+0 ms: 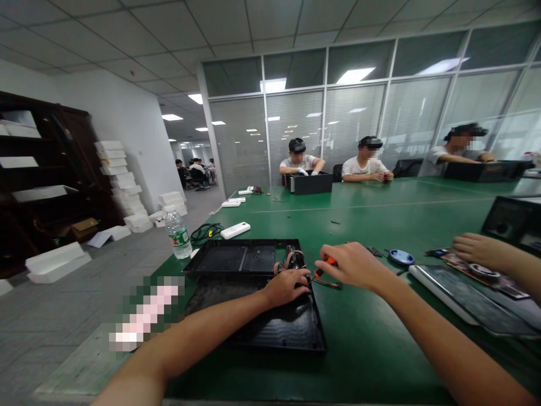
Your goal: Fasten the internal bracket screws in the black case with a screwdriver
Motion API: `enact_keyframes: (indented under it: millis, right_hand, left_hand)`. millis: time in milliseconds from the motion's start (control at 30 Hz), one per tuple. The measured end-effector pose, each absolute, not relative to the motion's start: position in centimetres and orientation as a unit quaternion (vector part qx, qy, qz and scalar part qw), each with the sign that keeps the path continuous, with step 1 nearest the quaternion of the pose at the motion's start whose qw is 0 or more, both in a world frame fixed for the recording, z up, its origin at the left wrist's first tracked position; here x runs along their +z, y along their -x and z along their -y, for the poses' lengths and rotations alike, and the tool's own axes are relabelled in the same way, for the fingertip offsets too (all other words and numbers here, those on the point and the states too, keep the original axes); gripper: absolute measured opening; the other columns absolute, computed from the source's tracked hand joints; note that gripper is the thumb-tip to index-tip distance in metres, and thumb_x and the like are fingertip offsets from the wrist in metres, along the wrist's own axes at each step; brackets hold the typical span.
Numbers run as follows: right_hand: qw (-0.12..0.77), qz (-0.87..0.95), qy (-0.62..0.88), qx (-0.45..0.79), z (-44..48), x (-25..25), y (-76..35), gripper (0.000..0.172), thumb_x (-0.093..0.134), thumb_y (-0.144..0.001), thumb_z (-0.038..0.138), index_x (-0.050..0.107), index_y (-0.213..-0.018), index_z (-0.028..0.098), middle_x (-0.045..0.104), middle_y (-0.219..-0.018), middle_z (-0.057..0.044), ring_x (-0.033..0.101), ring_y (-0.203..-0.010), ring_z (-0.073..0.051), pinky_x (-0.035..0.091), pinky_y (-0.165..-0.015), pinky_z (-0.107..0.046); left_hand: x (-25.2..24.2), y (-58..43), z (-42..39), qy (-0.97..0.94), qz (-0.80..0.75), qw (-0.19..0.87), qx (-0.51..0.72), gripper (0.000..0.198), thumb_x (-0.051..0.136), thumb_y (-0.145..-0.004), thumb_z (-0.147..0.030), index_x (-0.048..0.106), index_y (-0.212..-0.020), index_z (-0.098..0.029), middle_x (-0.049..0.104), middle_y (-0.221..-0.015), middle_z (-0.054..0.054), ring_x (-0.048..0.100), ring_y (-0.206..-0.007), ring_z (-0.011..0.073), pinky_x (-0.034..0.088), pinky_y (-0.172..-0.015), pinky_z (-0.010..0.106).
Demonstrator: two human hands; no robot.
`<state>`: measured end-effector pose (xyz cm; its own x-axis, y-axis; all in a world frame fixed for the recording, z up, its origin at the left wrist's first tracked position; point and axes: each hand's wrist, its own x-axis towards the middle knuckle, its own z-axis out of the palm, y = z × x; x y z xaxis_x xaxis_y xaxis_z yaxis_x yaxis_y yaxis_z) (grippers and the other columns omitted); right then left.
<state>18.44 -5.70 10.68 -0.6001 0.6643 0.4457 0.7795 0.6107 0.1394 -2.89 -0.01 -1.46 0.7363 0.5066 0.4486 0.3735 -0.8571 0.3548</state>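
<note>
My right hand (350, 264) is closed around a screwdriver (324, 267) with an orange and black handle. Its shaft points down and left, toward the fingertips of my left hand (289, 286). The left fingers are bent together over the right side of a black plastic casing (270, 332); what they pinch is hidden. The casing lies opened out in two shallow halves, the far half (228, 259) behind my left wrist. Bundled wires (291, 259) sit at the far half's right end, and some trail onto the table beside the screwdriver.
On the green table (363, 361), a water bottle (178, 234), black cable (207, 231) and white power strip (235, 230) stand at left. A blue round dish (400, 257) and a flat panel (473, 299) lie right, near another person's hand (482, 251). Several people work across the table.
</note>
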Motion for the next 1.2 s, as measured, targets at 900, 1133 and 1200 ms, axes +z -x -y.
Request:
enact_keyframes:
  millis: [900,1133,1200]
  right_hand:
    - [0.529,0.504,0.298,0.614,-3.2,5.1,-24.8,0.025,0.059,-0.077,0.041,0.054,-0.079,0.017,0.052,-0.065,0.001,0.039,-0.045,-0.007,0.034,-0.036,-0.017]
    - [0.433,0.616,0.242,0.612,0.8,5.7,-18.2,0.023,0.066,-0.073,0.028,0.047,-0.082,0.019,0.044,-0.068,0.005,0.038,-0.051,-0.006,0.036,-0.048,-0.020]
    - [0.366,0.723,0.298,0.504,3.1,6.4,-16.4,0.021,0.063,-0.076,0.032,0.046,-0.077,0.018,0.042,-0.064,0.005,0.038,-0.053,-0.007,0.033,-0.050,-0.020]
  left_hand:
    - [1.4,4.4,0.8,-0.951,-0.210,0.063,0.217,0.029,0.054,-0.081,-0.020,0.050,-0.109,-0.016,0.063,-0.092,0.005,0.057,-0.089,0.0159,0.041,-0.086,0.027]
    - [4.7,8.3,3.8,-0.980,-0.172,0.072,0.069,0.038,0.059,-0.074,-0.012,0.052,-0.111,-0.018,0.061,-0.099,0.005,0.057,-0.090,0.0172,0.043,-0.083,0.025]
    - [5.7,9.8,4.5,-0.980,-0.161,0.082,0.078,0.040,0.058,-0.074,-0.012,0.052,-0.113,-0.018,0.059,-0.108,0.006,0.054,-0.099,0.0181,0.040,-0.090,0.026]
